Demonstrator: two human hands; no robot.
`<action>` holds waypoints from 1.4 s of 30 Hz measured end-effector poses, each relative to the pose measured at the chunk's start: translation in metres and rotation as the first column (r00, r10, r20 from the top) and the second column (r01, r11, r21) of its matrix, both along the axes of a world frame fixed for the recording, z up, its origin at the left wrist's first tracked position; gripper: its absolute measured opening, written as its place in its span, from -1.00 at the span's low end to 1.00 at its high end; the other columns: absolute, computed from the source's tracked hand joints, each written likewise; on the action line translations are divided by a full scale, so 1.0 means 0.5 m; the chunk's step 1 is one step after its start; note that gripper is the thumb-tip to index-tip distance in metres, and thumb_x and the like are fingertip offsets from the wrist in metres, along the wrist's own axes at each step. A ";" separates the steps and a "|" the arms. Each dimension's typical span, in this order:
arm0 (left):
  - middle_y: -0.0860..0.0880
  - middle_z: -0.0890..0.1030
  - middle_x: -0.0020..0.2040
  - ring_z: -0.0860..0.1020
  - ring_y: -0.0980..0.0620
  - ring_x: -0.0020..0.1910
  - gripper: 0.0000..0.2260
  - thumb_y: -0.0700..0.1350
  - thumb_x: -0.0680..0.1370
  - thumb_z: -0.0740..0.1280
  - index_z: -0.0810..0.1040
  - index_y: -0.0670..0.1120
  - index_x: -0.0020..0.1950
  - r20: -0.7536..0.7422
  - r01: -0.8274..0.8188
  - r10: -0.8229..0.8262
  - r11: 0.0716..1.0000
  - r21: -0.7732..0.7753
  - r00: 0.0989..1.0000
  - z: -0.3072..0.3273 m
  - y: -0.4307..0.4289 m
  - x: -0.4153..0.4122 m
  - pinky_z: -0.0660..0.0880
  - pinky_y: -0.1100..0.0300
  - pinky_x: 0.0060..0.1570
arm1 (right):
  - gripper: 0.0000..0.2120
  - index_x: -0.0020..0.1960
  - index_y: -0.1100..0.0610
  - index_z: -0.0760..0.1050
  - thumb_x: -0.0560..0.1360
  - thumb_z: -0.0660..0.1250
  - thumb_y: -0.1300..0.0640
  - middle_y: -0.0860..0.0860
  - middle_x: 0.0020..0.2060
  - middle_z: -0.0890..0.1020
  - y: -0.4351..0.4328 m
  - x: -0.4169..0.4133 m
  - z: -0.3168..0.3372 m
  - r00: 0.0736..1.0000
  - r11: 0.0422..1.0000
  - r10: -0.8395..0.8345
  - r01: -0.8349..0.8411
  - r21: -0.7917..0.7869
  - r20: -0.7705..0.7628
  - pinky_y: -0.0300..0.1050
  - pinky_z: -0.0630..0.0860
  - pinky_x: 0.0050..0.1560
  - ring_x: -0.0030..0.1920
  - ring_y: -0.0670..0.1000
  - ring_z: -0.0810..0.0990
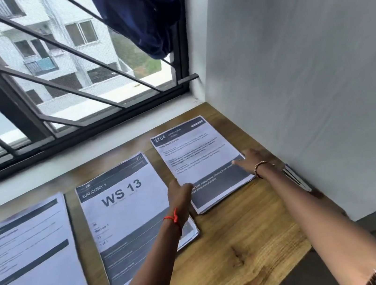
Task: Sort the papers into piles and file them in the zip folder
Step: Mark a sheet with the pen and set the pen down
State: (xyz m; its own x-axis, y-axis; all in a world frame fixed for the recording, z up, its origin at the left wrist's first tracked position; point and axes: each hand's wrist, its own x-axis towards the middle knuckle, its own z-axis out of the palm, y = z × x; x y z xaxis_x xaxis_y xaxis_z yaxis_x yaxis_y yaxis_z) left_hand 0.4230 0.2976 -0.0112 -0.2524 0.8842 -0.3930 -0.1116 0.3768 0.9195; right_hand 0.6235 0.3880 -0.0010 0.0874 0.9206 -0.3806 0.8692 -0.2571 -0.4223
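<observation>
Three piles of printed paper lie on the wooden table (235,245). The right pile (193,151) is headed "2754". The middle pile (121,212) reads "WS 13". The left pile (24,266) sits at the left edge of view. My left hand (180,195) presses against the left edge of the right pile, fingers together. My right hand (253,159) lies flat on that pile's right edge, fingers apart. A thin flat object (296,178), possibly the zip folder, leans at the wall behind my right wrist; mostly hidden.
A grey wall (306,74) rises directly right of the table. A barred window (50,90) runs along the back, with a dark blue cloth (138,19) hanging on its bars. The table's front edge slants at lower right.
</observation>
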 end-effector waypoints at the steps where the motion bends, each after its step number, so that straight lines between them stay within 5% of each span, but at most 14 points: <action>1: -0.13 0.63 0.04 0.60 -0.08 0.02 -0.55 -0.25 0.21 0.22 0.56 -0.17 0.09 0.016 0.012 -0.012 1.000 -0.003 1.000 0.001 0.002 0.001 0.51 0.14 0.01 | -0.53 0.25 0.26 0.45 0.48 0.34 -0.03 0.20 0.21 0.53 0.003 -0.005 -0.010 1.000 1.000 0.004 -0.004 0.010 -0.006 -0.05 0.46 0.16 0.21 0.19 0.49; 5: -0.16 0.63 0.03 0.60 -0.18 0.03 -0.64 -0.30 0.32 0.25 0.57 -0.19 0.09 0.037 0.006 -0.004 0.999 -0.048 0.999 0.005 0.010 0.000 0.54 -0.01 0.04 | -0.50 0.26 0.30 0.44 0.48 0.33 -0.03 0.24 0.24 0.46 0.015 -0.014 -0.034 1.000 0.999 -0.017 0.017 0.033 0.020 0.02 0.42 0.24 0.25 0.22 0.44; 8: -0.15 0.61 0.02 0.58 -0.16 -0.02 -0.71 -0.39 0.50 0.21 0.50 -0.29 0.21 0.098 0.028 -0.021 0.998 -0.064 0.995 0.019 0.008 0.003 0.54 0.12 -0.17 | -0.58 0.15 0.32 0.51 0.45 0.37 0.02 0.20 0.12 0.58 0.012 -0.011 -0.038 0.992 0.996 -0.087 0.089 0.022 -0.095 -0.08 0.49 0.02 0.11 0.18 0.55; 11: -0.21 0.54 0.20 0.53 -0.15 0.06 -0.70 -0.42 0.53 0.18 0.42 -0.32 0.26 0.116 0.037 -0.028 0.996 -0.080 0.993 0.028 0.009 0.006 0.54 0.10 -0.08 | -0.86 -0.18 0.30 0.53 0.45 0.37 0.20 0.09 -0.25 0.58 0.008 -0.009 -0.036 0.980 0.992 -0.121 0.126 0.022 -0.159 -0.21 0.36 -0.28 -0.16 0.08 0.54; 15: -0.14 0.55 0.11 0.54 -0.04 -0.02 -0.68 -0.43 0.51 0.23 0.40 -0.27 0.26 0.129 0.065 -0.053 0.994 -0.090 0.990 0.047 -0.001 -0.010 0.56 0.23 -0.18 | -0.62 -0.50 0.18 0.27 0.43 0.27 0.38 0.03 -0.48 0.29 0.010 -0.013 -0.020 0.965 0.981 -0.188 0.195 0.020 -0.183 -0.20 0.18 -0.49 -0.38 0.00 0.31; 17: -0.10 0.53 0.08 0.52 -0.01 -0.03 -0.70 -0.37 0.52 0.27 0.41 -0.23 0.25 0.119 0.072 -0.064 0.995 -0.069 0.991 0.062 -0.008 -0.023 0.54 0.28 -0.19 | -0.69 -0.48 0.28 0.35 0.42 0.24 0.42 0.08 -0.43 0.37 0.017 -0.018 -0.008 0.961 0.980 -0.190 0.197 0.018 -0.200 -0.29 0.20 -0.58 -0.32 0.00 0.35; 20: -0.12 0.48 0.22 0.48 -0.05 0.12 -0.66 -0.27 0.50 0.33 0.45 -0.19 0.27 0.018 0.028 -0.028 1.000 -0.012 0.999 0.069 -0.019 -0.049 0.54 0.13 0.07 | -0.70 -0.47 0.31 0.38 0.44 0.21 0.44 0.08 -0.45 0.42 0.016 -0.037 0.019 0.932 0.970 -0.208 0.234 0.057 -0.295 -0.34 0.21 -0.61 -0.36 0.02 0.37; 23: -0.05 0.30 0.19 0.30 -0.01 0.21 -0.64 -0.23 0.42 0.28 0.50 -0.14 0.22 -0.224 -0.111 0.113 0.994 0.022 0.968 0.076 -0.035 -0.081 0.34 0.06 0.30 | -0.85 -0.13 0.45 0.54 0.44 0.19 0.44 0.13 -0.27 0.54 0.009 -0.071 0.036 0.837 0.946 -0.248 0.317 0.063 -0.488 -0.39 0.28 -0.60 -0.25 0.04 0.43; 27: -0.14 0.56 0.06 0.50 -0.11 0.00 -0.66 -0.13 0.28 0.21 0.56 -0.17 0.00 -0.271 -0.279 0.289 0.957 0.077 0.918 0.078 -0.077 -0.148 0.50 0.03 0.02 | -0.83 -0.06 0.38 0.55 0.43 0.20 0.44 0.06 -0.36 0.53 -0.018 -0.154 0.039 0.785 0.973 -0.196 0.229 -0.018 -0.588 -0.36 0.36 -0.52 -0.24 0.06 0.47; 29: -0.17 0.59 -0.01 0.49 -0.10 -0.11 -0.75 -0.24 0.39 0.21 0.55 -0.24 0.01 -0.283 -0.330 0.336 0.942 0.069 0.899 0.076 -0.109 -0.180 0.41 0.12 -0.16 | -0.85 -0.14 0.32 0.51 0.42 0.21 0.47 0.06 -0.36 0.51 -0.037 -0.204 0.030 0.785 0.986 -0.161 0.160 -0.054 -0.598 -0.37 0.35 -0.55 -0.32 0.05 0.46; 34: -0.19 0.58 0.06 0.53 -0.18 0.02 -0.72 -0.32 0.46 0.17 0.52 -0.27 0.13 -0.337 -0.439 0.425 0.898 0.038 0.840 0.039 -0.193 -0.245 0.42 0.11 -0.02 | -0.69 -0.44 0.20 0.37 0.38 0.21 0.50 0.04 -0.49 0.47 -0.089 -0.310 -0.014 0.835 0.994 -0.092 0.045 -0.100 -0.543 -0.22 0.32 -0.39 -0.39 0.01 0.40; 37: -0.14 0.56 0.10 0.51 -0.19 0.11 -0.63 -0.25 0.40 0.17 0.47 -0.22 0.20 -0.378 -0.400 0.377 0.916 0.020 0.845 0.009 -0.233 -0.270 0.45 0.10 0.05 | -0.75 -0.45 0.26 0.40 0.39 0.21 0.42 0.01 -0.62 0.45 -0.117 -0.348 -0.031 0.918 0.998 -0.006 -0.017 -0.055 -0.397 -0.24 0.27 -0.43 -0.38 0.05 0.42; 39: -0.16 0.43 0.22 0.37 -0.20 0.21 -0.54 -0.33 0.39 0.19 0.37 -0.20 0.31 -0.495 -0.332 0.273 0.943 -0.035 0.825 -0.007 -0.251 -0.281 0.30 0.15 0.10 | -0.88 -0.24 0.28 0.50 0.42 0.25 0.26 0.13 -0.37 0.51 -0.138 -0.361 -0.033 0.971 0.994 0.107 -0.113 -0.011 -0.216 -0.18 0.31 -0.28 -0.19 0.10 0.51; 42: -0.21 0.23 0.37 0.20 -0.21 0.27 -0.50 -0.39 0.44 0.13 0.27 -0.23 0.39 -0.534 -0.242 0.125 0.958 -0.155 0.836 -0.014 -0.264 -0.295 0.20 0.16 0.18 | -0.74 -0.05 0.28 0.52 0.40 0.27 0.09 0.24 -0.05 0.55 -0.155 -0.371 -0.038 0.984 0.984 0.178 -0.178 -0.007 -0.024 -0.07 0.43 -0.05 0.08 0.22 0.54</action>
State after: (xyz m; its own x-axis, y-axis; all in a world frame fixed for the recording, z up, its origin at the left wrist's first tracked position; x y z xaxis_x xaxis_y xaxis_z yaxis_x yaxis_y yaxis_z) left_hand 0.2755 0.1658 -0.0184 -0.6184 0.7136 -0.3292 0.2677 0.5852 0.7654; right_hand 0.4382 0.3105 -0.0203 -0.0866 0.9173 -0.3887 0.8913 -0.1029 -0.4415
